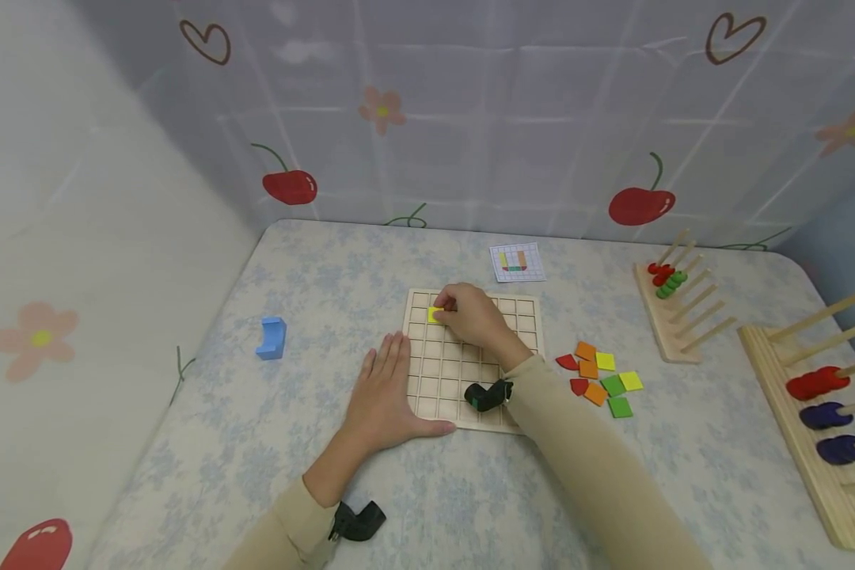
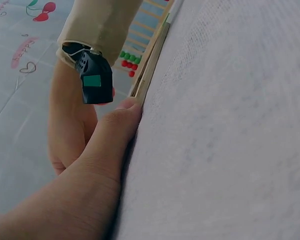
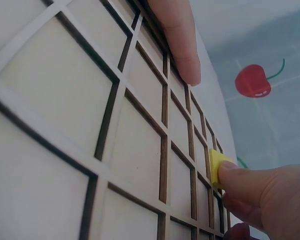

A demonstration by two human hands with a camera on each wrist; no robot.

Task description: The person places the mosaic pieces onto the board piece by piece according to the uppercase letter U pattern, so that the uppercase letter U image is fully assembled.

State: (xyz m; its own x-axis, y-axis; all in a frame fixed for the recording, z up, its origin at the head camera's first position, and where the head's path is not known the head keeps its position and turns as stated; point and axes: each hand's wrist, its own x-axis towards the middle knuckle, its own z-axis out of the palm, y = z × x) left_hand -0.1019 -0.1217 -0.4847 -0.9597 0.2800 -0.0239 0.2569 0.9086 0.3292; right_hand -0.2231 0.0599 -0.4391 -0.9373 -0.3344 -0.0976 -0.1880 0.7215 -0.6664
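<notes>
A wooden grid board [image 1: 427, 388] lies flat on the table. My right hand [image 1: 473, 317] reaches over its upper part and pinches a yellow square tile [image 1: 435, 315] between thumb and fingers, at a cell in the upper left. In the right wrist view the yellow tile [image 3: 216, 167] is right at the grid's ridges, under the thumb. My left hand [image 1: 385, 396] rests with straight fingers along the board's left edge, its thumb [image 2: 125, 112] against the near edge.
Right of the board lie loose orange tiles [image 1: 594, 393], yellow, green and red pieces. A pattern card [image 1: 517, 263] lies behind the board. Two wooden peg racks [image 1: 670, 317] with beads stand at the right. A blue block [image 1: 271, 338] sits at the left.
</notes>
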